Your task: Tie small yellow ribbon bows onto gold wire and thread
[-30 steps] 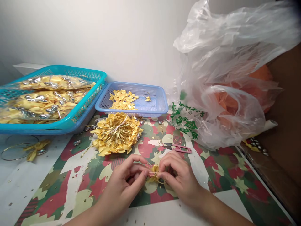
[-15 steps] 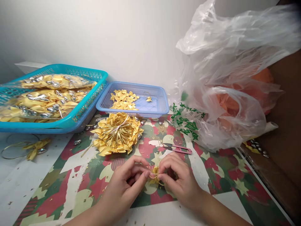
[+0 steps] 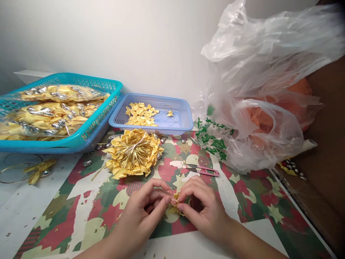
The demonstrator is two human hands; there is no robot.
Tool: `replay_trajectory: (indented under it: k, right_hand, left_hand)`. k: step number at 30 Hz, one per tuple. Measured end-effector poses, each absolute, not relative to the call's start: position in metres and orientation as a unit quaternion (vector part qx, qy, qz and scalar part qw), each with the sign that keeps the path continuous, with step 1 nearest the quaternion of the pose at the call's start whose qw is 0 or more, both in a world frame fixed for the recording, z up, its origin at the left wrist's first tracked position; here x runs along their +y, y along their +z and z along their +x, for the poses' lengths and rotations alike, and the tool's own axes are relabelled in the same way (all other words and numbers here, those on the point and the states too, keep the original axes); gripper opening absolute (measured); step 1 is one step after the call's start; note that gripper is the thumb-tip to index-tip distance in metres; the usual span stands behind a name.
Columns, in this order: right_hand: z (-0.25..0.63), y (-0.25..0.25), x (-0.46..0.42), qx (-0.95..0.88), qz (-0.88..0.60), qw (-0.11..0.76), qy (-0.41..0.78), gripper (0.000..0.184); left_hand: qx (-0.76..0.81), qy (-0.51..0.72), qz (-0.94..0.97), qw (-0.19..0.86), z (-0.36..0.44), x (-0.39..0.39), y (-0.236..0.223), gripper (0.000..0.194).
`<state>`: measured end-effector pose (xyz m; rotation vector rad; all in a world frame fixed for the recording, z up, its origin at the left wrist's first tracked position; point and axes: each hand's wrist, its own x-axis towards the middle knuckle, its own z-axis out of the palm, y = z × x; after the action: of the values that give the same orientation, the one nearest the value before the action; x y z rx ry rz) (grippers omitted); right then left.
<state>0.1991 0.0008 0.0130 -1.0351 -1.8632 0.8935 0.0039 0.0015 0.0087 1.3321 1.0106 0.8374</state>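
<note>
Glossy yellow bow [image 3: 174, 209] and thin pale thread [image 3: 173, 200] between curled hands [image 3: 149, 208].

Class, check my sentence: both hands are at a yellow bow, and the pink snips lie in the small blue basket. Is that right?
Not quite. The snips lie on the patterned sheet, outside the small blue basket, as the head view shows. The left hand and right hand are indeed at a yellow bow.

Green Chinese characters [image 3: 219, 144] on plastic bag [image 3: 239, 81]
</note>
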Motion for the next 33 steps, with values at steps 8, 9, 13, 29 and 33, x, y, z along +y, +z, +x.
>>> replay_trajectory:
  k: [8, 9, 13, 29, 33]
  right_hand:
    - [0.1981, 0.0146, 0.0008, -0.725, -0.425, 0.394, 0.371, 0.008]
    - [0.1979, 0.0149, 0.0007, -0.722, -0.429, 0.395, 0.373, 0.008]
    - [0.1977, 0.0151, 0.0002, -0.715, -0.442, 0.39, 0.376, 0.01]
    - [0.1954, 0.0103, -0.0026, -0.639, -0.488, 0.433, 0.407, 0.008]
    - [0.1958, 0.0099, -0.0018, -0.613, -0.503, 0.445, 0.416, 0.009]
  left_hand:
    - [0.434, 0.36, 0.567, 0.601, 0.0042, 0.0017, 0.0069, 0.018]
    - [0.434, 0.359, 0.565, 0.603, 0.0042, 0.0018, 0.0067, 0.018]
    - [0.437, 0.356, 0.564, 0.604, 0.0041, 0.0026, 0.0075, 0.02]
    - [0.456, 0.369, 0.568, 0.577, 0.0047, 0.0026, 0.01, 0.016]
    - [0.471, 0.37, 0.569, 0.564, 0.0044, 0.0031, 0.0087, 0.015]
